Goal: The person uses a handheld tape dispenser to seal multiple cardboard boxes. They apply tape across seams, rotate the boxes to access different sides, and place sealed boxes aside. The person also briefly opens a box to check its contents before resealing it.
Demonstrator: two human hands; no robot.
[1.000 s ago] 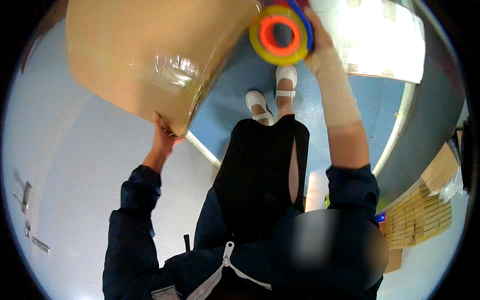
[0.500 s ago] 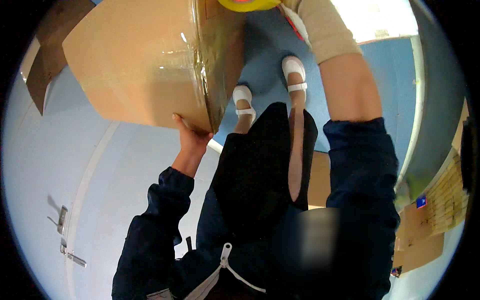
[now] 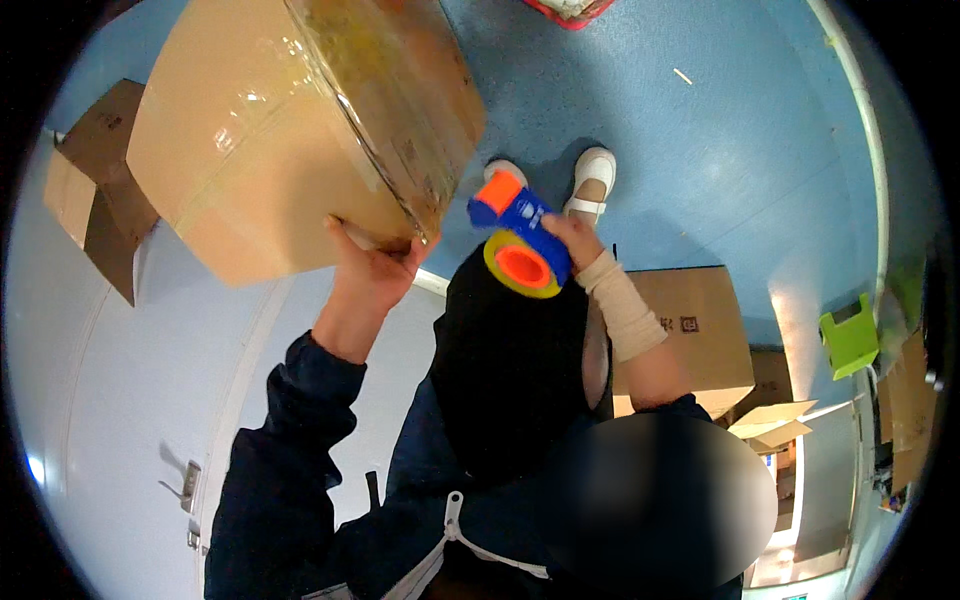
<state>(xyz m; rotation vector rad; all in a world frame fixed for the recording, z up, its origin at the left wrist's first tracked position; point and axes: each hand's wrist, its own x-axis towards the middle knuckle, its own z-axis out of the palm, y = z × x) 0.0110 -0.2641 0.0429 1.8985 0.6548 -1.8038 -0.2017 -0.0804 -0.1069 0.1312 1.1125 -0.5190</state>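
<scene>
A large cardboard box [image 3: 250,130] fills the upper left, its near edge sealed with shiny clear packing tape [image 3: 385,130]. My left hand [image 3: 375,275] grips its lower corner, thumb on the near face and the other fingers partly hidden at the edge. To the right of the box, my right hand [image 3: 578,245] is closed around a blue and orange tape dispenser [image 3: 545,228] with a yellow-rimmed roll on it. The dispenser is in front of my dark clothing and apart from the box. A beige sleeve [image 3: 625,305] wraps my right wrist.
An opened cardboard carton [image 3: 110,170] stands by the pale door at far left. Another box [image 3: 690,320] sits on the floor beside my right forearm. A green plastic item [image 3: 850,335] is at the right, and a red-rimmed container [image 3: 575,10] at the top.
My right hand has come down from the top of the box toward my body with the tape dispenser. The left hand keeps its grip on the box corner, and the view has shifted.
</scene>
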